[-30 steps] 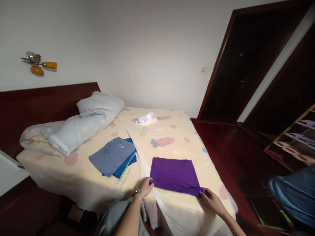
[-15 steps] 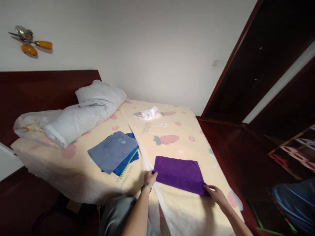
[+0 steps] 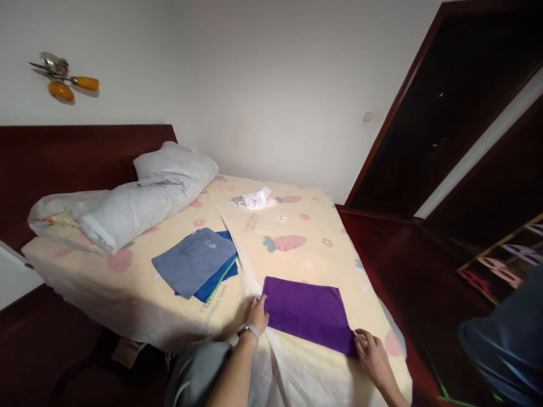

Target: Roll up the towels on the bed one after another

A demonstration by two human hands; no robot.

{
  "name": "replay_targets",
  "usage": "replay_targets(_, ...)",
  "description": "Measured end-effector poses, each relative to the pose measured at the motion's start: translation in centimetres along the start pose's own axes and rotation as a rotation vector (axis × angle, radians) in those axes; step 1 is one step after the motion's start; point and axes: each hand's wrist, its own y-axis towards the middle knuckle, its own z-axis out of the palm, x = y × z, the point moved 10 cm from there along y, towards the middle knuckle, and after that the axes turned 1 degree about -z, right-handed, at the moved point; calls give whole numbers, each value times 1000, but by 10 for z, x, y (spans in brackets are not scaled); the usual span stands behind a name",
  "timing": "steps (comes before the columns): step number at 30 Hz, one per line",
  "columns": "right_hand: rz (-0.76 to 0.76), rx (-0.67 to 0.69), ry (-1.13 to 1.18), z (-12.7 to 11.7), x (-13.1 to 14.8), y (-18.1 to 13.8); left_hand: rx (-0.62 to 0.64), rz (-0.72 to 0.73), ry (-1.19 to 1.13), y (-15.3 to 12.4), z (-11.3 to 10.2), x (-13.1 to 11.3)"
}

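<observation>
A purple towel (image 3: 307,311), folded into a rectangle, lies flat on the bed near its front edge. My left hand (image 3: 258,316), with a watch on the wrist, is closed on the towel's left edge. On the other side, my right hand (image 3: 371,350) pinches the near right corner with curled fingers. Left of the purple towel, a grey towel (image 3: 193,260) with small white print lies on top of blue towels (image 3: 218,282), one with a green edge.
The bed (image 3: 305,220) has a cream sheet with a carrot pattern. A rolled grey quilt (image 3: 144,198) rests by the dark headboard (image 3: 85,150). A white plastic bag (image 3: 257,198) sits near the wall. Slippers (image 3: 500,271) stand on a rack at right.
The purple towel has shifted slightly left and toward me along with both hands. Its near edge looks flatter. My hands stay at the same sides of it.
</observation>
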Motion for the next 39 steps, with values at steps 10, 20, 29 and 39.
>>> replay_targets(10, -230, 128, 12, 13, 9, 0, 178, 353, 175, -1, 14, -16)
replay_targets(20, 145, 172, 58, 22, -4, 55, 247, 261, 74, 43, 17, -12)
replay_targets(29, 289, 101, -59, 21, -27, 84, 98, -133, -2, 87, 13, 18)
replay_targets(39, 307, 192, -81, 30, -9, 86, 112, -218, -90, 89, 27, 19)
